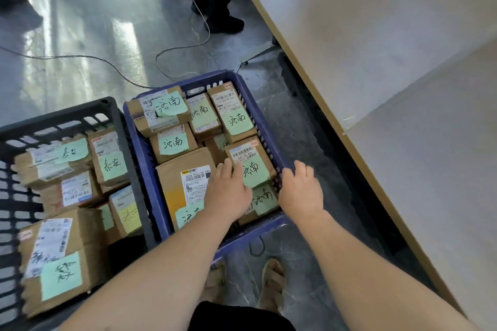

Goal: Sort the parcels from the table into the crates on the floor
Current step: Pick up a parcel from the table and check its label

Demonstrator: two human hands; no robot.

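Parcels (185,164) with green notes fill the blue crate (146,169) on the floor, beside a black crate (67,115) holding others. The left hand (228,191) lies flat, fingers relaxed, on a small parcel (254,169) by the crate's right wall. The right hand (300,188) sits at that wall's rim with its fingers bent; whether it grips the rim is unclear.

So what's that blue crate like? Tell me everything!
The blue crate is slotted plastic, sitting flat on the grey floor, right beside the black crate. It is nearly full of brown cardboard parcels with green notes. The left hand lies flat on one parcel inside; the right hand grips its right rim.
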